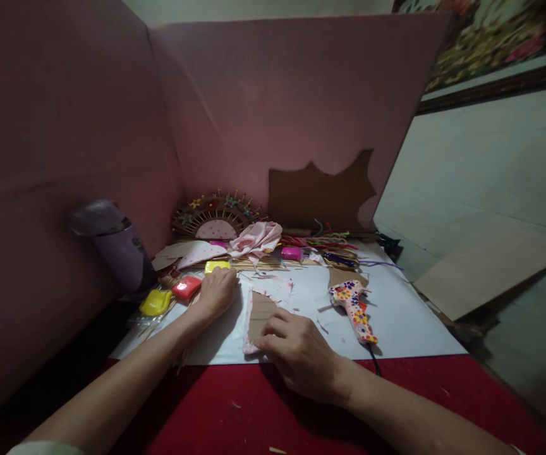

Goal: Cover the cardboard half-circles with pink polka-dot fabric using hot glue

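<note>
My left hand [218, 291] is closed beside the yellow packet [217, 266] and the red packet [187, 288]; what its fingers hold, if anything, is too small to make out. Bent fingers of my right hand [296, 351] rest over the right side of a brown cardboard piece [260, 316] edged with pink-and-white fabric, which lies on the white sheet [396, 316]. Whether those fingers grip the piece or only touch it is unclear. Small fabric scraps are scattered just behind the cardboard.
A flower-patterned glue gun [354, 308] lies at the right. Behind are crumpled pink cloth [258, 240], scissors [339, 258], thin sticks, colored cords and a decorated half-round piece [216, 218]. A purple bottle [124, 253] leans at the left. Pink panels [301, 95] stand around.
</note>
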